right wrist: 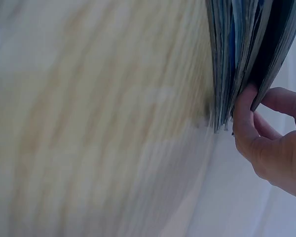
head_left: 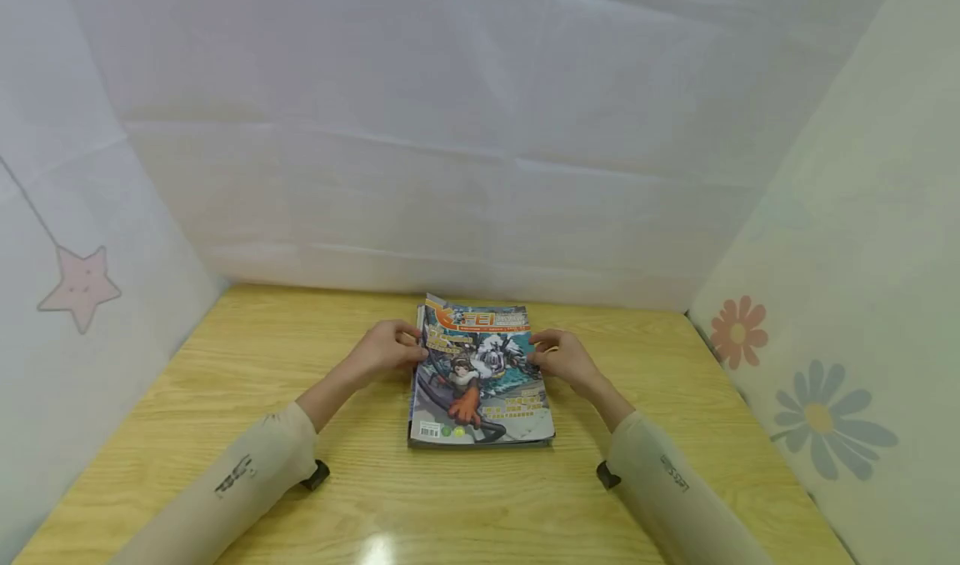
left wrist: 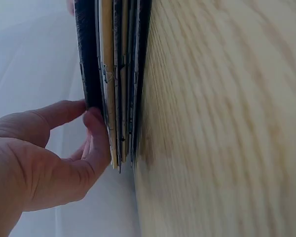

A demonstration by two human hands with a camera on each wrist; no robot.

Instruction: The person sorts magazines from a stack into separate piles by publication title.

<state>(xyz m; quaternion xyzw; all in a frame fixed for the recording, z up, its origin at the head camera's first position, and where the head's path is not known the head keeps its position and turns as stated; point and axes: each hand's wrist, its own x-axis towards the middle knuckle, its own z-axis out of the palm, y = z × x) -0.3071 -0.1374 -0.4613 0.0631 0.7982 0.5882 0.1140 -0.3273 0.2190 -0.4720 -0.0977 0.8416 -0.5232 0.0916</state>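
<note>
A stack of magazines (left wrist: 119, 84) lies on the wooden table, its page edges showing in both wrist views. The top magazine (head_left: 487, 382) has a colourful comic-style cover with a figure in a large orange glove and "FEI" in its title. At its left edge, my left hand (head_left: 384, 350) pinches it between thumb and finger. My right hand (head_left: 566, 358) pinches the opposite edge the same way. A dark gap shows beneath the top magazine in the right wrist view, where its edge is lifted off those below. Its upper left corner curls up in the head view.
The light wooden table (head_left: 465, 507) spreads around the stack. A white cloth wall (head_left: 450, 132) closes off the back. Side panels carry a pink star (head_left: 79, 286) at left, and an orange flower (head_left: 738, 332) and a blue flower (head_left: 821, 419) at right.
</note>
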